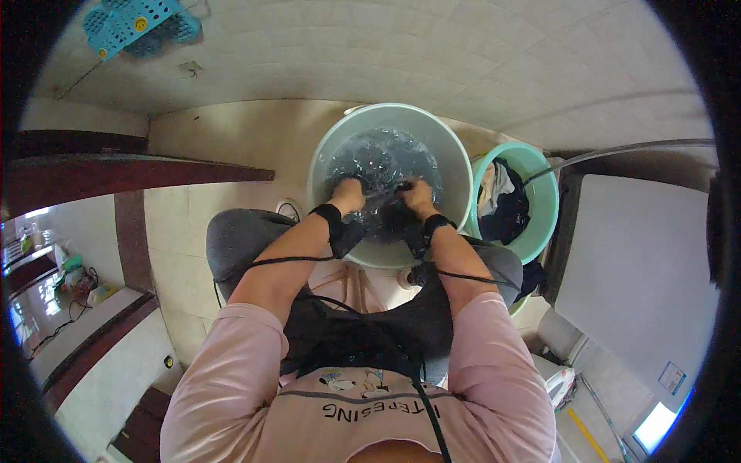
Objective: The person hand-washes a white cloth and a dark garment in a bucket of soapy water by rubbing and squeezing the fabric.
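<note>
A large pale green-grey tub (461, 154) of water stands between my knees. The water (382, 147) is dark grey, with foam and ripples on top. My left hand (349, 196) is at the left part of the water, its fingers curled closed; what they hold is hidden. Opposite it, my right hand (419, 197) grips a wet dark cloth (395, 214), which lies partly under the surface between both hands. Black straps with small dark boxes and cables circle both wrists.
Right of the tub, a mint-green basin (546, 202) holds dark and light clothes (505, 202). A grey hose (602, 150) reaches into it. Beyond stands a white appliance-like box (633, 262). Dark wooden door edge (154, 176) juts in from the left. Blue perforated slippers (143, 27) hang on the wall.
</note>
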Available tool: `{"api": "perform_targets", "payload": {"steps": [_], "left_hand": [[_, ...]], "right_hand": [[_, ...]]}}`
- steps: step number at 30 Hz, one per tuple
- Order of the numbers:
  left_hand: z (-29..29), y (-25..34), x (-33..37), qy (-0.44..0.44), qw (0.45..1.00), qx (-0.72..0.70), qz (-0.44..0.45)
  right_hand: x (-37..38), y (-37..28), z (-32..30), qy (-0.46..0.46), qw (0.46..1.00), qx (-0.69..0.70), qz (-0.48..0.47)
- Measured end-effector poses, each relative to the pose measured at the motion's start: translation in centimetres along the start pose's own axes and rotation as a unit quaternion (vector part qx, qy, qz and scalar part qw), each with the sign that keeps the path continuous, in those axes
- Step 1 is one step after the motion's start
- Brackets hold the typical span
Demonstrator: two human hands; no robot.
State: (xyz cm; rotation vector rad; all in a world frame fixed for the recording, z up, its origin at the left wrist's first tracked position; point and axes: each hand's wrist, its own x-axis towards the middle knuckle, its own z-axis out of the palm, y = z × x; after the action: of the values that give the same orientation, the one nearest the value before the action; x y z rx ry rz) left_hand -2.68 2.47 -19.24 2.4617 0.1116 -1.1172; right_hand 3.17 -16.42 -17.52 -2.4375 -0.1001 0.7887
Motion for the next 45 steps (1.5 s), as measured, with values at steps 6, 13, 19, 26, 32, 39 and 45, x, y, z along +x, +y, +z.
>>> {"api": "perform_targets", "payload": {"steps": [6,13,19,26,32,39,45], "left_hand": [[-0.8,1.4,1.0,0.27,0.852,-0.447,-0.033],[-4.9,0.2,0.6,0.003,0.716,-0.689,-0.112],[-7.3,5.5,-4.2,0.103,0.669,-0.725,-0.128],[-3.1,5.6,-3.1,0.137,0.919,-0.368,-0.035],[-7.2,6.1,-4.6,0.297,0.862,-0.411,-0.014],[-1.5,0.9,-1.4,0.031,0.996,-0.08,0.0],[-2.0,-1.3,0.5,-0.021,0.97,-0.204,-0.131]], "right_hand": [[0.5,0.1,-0.4,-0.05,0.96,0.266,0.066],[-3.3,-11.6,-3.1,-0.219,0.864,0.453,0.014],[-3.4,-13.2,-3.6,0.074,0.97,0.231,-0.027],[-0.5,-8.7,-1.9,0.116,0.991,0.049,-0.042],[4.3,4.6,-1.8,0.099,0.97,0.222,0.032],[0.6,-0.1,4.1,-0.159,0.957,-0.14,-0.196],[1.7,1.6,1.3,0.027,0.999,-0.022,0.042]]}}
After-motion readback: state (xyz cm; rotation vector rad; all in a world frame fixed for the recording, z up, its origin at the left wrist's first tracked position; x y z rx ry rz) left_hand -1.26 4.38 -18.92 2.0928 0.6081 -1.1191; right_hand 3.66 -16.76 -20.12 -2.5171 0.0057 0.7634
